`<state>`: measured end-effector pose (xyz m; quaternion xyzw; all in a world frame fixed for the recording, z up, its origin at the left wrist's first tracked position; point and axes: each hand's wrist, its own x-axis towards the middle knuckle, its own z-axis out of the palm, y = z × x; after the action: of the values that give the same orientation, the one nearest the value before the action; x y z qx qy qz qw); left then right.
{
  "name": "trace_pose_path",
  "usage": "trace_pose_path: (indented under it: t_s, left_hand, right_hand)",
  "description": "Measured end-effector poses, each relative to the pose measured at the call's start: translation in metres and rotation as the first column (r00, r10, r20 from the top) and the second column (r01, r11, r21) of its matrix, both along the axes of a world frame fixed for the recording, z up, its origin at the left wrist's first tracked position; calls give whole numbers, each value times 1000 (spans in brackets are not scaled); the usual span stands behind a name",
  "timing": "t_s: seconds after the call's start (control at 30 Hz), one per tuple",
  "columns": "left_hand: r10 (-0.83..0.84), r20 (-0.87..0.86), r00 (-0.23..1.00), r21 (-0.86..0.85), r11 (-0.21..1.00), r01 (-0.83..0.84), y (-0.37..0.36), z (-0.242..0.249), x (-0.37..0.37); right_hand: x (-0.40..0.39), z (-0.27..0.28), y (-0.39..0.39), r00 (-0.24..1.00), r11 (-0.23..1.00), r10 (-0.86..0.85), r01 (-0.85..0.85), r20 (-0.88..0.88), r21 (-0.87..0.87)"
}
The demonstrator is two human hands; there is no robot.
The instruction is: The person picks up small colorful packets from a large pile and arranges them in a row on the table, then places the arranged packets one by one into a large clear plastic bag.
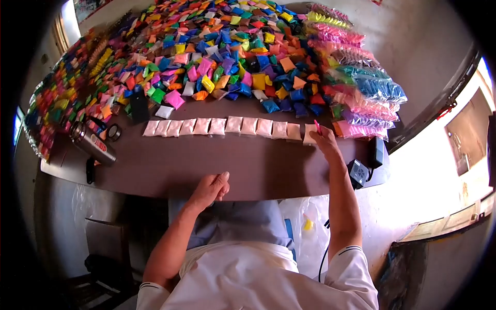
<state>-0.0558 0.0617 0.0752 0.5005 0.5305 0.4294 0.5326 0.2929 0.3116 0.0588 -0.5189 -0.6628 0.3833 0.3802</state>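
A row of pale pink and whitish packets [234, 124] runs across the table. At its right end, my right hand [324, 139] is closed round a thin pink pen-like object [317, 127], over the last packet [309, 135]. My left hand [211, 189] is loosely closed above the table's front edge, away from the packets; whether anything is inside it is hidden. Behind the row lies a large heap of small packets [217, 57] in many colours. A white packet [165, 112] and a pink one [174, 99] lie near the row's left end.
Stacked clear bags of coloured packets [369, 90] stand at the right. A steel flask [93, 144], a round black-rimmed lid [114, 132] and a dark flat object [138, 107] are at the left. Black devices [357, 173] with a cable sit by the right edge.
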Motion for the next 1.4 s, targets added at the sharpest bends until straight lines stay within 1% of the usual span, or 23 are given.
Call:
trace_pose_path:
  t_s: [0.07,0.2,0.27,0.4,0.47,0.5,0.57,0.63,0.67,0.7,0.73,0.77,0.8,0.87,0.93,0.97,1.0,1.07,1.1,1.17,1.3,1.37,1.4]
  left_hand:
    - [-16,120,993,-141,990,33,12,0,-6]
    - [-55,168,984,-218,972,92,39,7,-7]
    - [-99,255,962,-216,964,156,58,9,-4]
    - [-220,302,928,-210,934,289,98,2,8]
    - [-341,301,891,-200,891,408,113,0,16]
    - [-382,327,864,-174,875,452,118,-2,18]
    - [-422,317,849,-200,845,495,126,0,20]
    - [-482,306,821,-229,800,555,132,2,16]
    - [-483,313,818,-232,796,559,133,0,13]
    - [-472,389,791,-187,800,570,133,-3,10]
    - [-460,462,758,-142,806,575,133,-6,7]
    - [-460,465,756,-144,804,578,134,-8,4]
    - [-446,527,723,-110,808,579,134,-10,2]
    - [-433,593,679,-76,809,583,135,-14,-1]
    - [-564,458,687,6,775,632,135,-16,2]
    - [-588,371,719,-27,767,642,132,-19,4]
    - [-585,379,718,-28,768,640,129,-21,6]
    - [-636,211,742,-7,758,652,124,-23,9]
    - [-635,216,742,-7,759,651,122,-24,9]
    - [-645,137,752,29,761,648,121,-24,10]
    - [-621,145,770,42,782,622,120,-18,8]
    - [-622,129,773,94,783,615,117,-16,9]
    - [-617,128,776,91,787,610,117,-12,9]
  right_hand:
    - [-5,8,-4,990,1000,-13,14,139,-6]
    - [-8,9,-7,960,996,-89,83,266,34]
    - [-12,10,-7,966,983,-157,133,207,125]
    - [-19,15,-5,952,984,-181,176,249,41]
    - [-17,4,0,967,979,-196,185,161,81]
    - [-18,6,0,966,979,-197,187,167,78]
    - [-22,13,-5,916,967,-254,240,310,81]
    - [-30,16,-8,895,955,-297,289,333,74]
    - [-36,18,-10,873,940,-336,332,354,72]
    - [-44,22,-14,870,940,-337,336,359,67]
    - [-54,27,-18,874,951,-306,298,378,83]
    - [-61,27,-18,876,961,-276,258,397,99]
    - [-65,23,-17,874,961,-277,261,400,96]
    - [-69,16,-14,841,954,-289,212,458,213]
    - [-70,16,-9,847,957,-282,214,450,197]
    - [-70,15,-8,858,960,-272,215,435,178]
    - [-69,14,-6,856,962,-268,212,441,173]
    - [-68,11,3,843,963,-263,198,470,184]
    - [-68,11,6,841,964,-260,196,474,182]
    - [-69,13,10,858,968,-246,190,451,166]
    - [-80,15,4,849,957,-289,241,443,163]
    - [-113,26,-13,908,946,-319,288,271,146]
    - [-128,32,-21,887,967,-255,222,385,129]
